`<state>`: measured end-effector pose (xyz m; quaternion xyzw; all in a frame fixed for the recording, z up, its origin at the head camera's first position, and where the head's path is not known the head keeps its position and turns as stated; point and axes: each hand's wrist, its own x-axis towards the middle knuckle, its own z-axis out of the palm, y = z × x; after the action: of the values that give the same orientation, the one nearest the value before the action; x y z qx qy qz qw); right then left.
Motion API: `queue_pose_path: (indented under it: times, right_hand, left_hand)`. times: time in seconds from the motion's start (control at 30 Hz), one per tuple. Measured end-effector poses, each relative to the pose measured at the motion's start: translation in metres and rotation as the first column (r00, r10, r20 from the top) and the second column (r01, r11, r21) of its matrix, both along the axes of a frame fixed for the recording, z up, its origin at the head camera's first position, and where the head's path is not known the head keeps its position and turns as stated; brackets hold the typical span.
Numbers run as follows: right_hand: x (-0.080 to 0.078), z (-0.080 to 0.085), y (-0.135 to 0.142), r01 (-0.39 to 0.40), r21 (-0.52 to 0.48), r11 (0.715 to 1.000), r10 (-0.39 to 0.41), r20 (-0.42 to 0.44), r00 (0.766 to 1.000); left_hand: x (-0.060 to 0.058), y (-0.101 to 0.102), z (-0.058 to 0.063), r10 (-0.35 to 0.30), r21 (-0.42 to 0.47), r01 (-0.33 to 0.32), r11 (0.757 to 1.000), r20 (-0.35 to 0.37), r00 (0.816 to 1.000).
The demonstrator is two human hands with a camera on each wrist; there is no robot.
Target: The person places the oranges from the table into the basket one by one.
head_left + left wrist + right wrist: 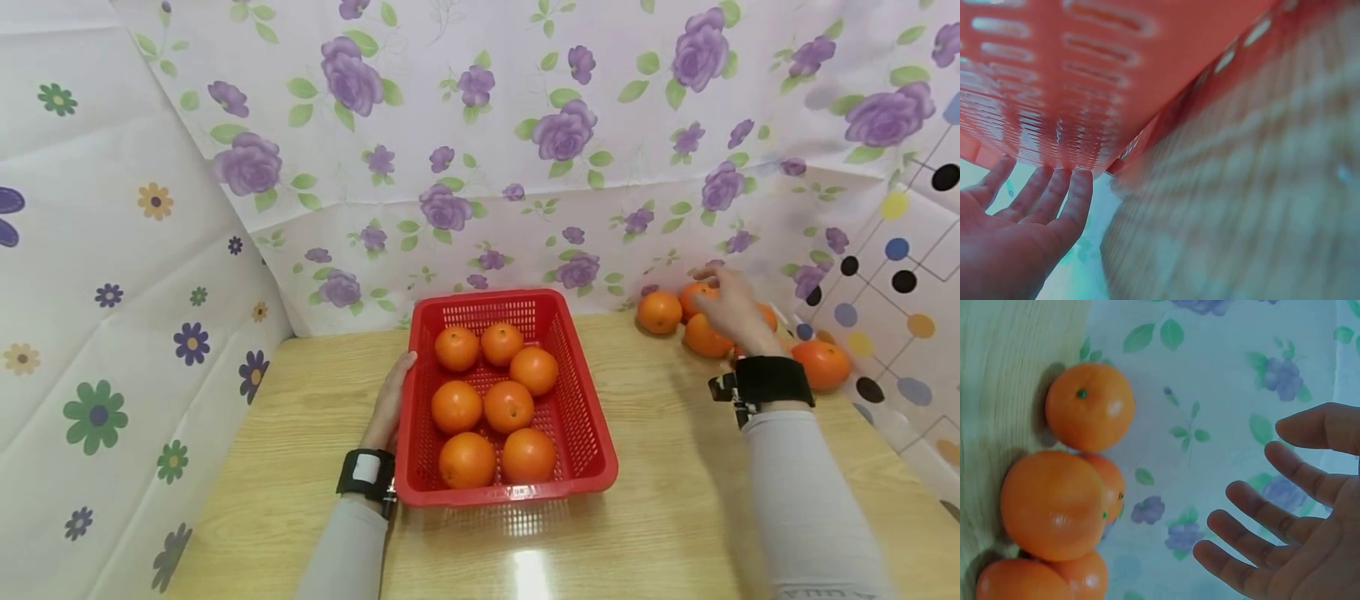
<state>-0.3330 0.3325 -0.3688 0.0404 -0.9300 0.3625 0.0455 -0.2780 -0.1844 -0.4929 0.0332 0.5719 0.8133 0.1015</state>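
A red plastic basket [487,497] with slotted walls stands on the table, holding several oranges [459,407]. My left hand [390,400] rests its fingertips against the basket's left wall, fingers extended; the left wrist view shows those fingers [1079,194] touching the slotted side. Over a group of loose oranges [659,312] at the back right hovers my right hand [731,310]. In the right wrist view this hand [1297,537] has its fingers spread with nothing in them, apart from the oranges [1054,506] below. Part of the group is hidden behind the hand and wrist.
The wooden table [660,467] meets a flowered cloth [480,233] hung along its back. A daisy-patterned cloth [135,317] borders the left, and a dotted cloth [885,300] the right, close to a large orange [822,365].
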Motion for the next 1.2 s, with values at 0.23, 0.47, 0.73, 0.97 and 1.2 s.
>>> queue_pose_path:
  times: [0.23,0.47,0.73,0.97,1.2]
  right_hand:
    - [0.007,-0.003,0.024,0.086,0.08,0.993,-0.087,0.012,0.996]
    - [0.014,-0.007,0.051,0.142,0.125,0.982,-0.141,-0.02,0.99]
    - [0.027,-0.012,0.084,0.292,0.149,0.945,-0.299,0.026,0.954]
    - [0.033,-0.02,0.114,0.309,0.204,0.929,-0.335,0.104,0.937]
    - [0.03,-0.032,0.134,0.253,0.282,0.925,-0.29,0.097,0.952]
  left_hand:
    - [-0.002,-0.001,-0.002,-0.01,0.021,0.01,1.0,-0.002,1.0]
    - [-0.003,-0.002,-0.004,0.001,0.023,-0.002,1.0,0.015,1.0]
    - [0.003,0.001,0.006,0.001,0.024,-0.002,1.0,0.016,1.0]
    - [0.004,0.003,0.008,-0.003,0.045,0.002,0.999,0.016,1.0]
    - [0.002,0.001,0.004,0.012,0.035,-0.013,0.999,0.021,1.0]
